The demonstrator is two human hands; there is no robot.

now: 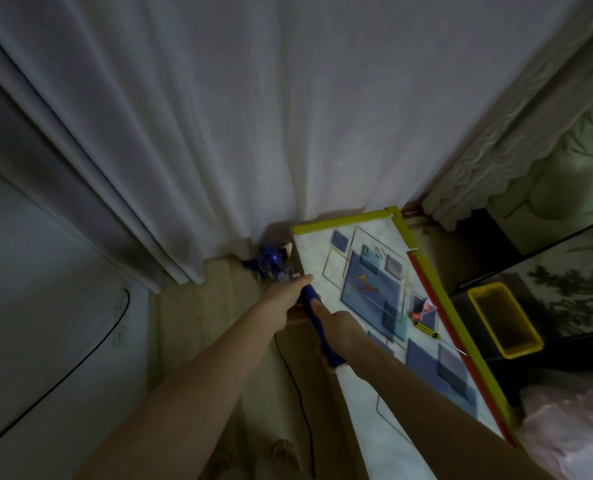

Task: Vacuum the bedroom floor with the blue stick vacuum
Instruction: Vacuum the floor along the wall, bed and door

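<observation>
Both hands grip the blue stick vacuum (pixel 314 317) by its handle, which runs diagonally between them. The left hand (pixel 284 299) is higher up the handle, fingers curled round the blue shaft just below the motor body. The right hand (pixel 340 327) wraps the lower, nearer part of the handle, its forefinger lying along the top of the shaft. The vacuum's round blue motor body shows beyond the left hand, down at the floor (pixel 198 306) close to the foot of the white curtain (pixel 253 116), tucked in the gap between the curtain and the corner of the desk (pixel 343 386). The suction head itself is hidden behind the hand and the desk edge.

The desk stands just to the right of the handle, its top covered in a pale sheet printed with blue squares and thin line frames, edged with a yellow-green strip (pixel 343 221). A yellow-handled screwdriver (pixel 433 336) lies on it near the right edge, well apart from the hands. Beyond that edge a yellow bin (pixel 503 313) sits lower down. A black cord (pixel 302 410) trails across the wooden floor beneath the forearms, and bare toes (pixel 283 452) show at the bottom of the view.
</observation>
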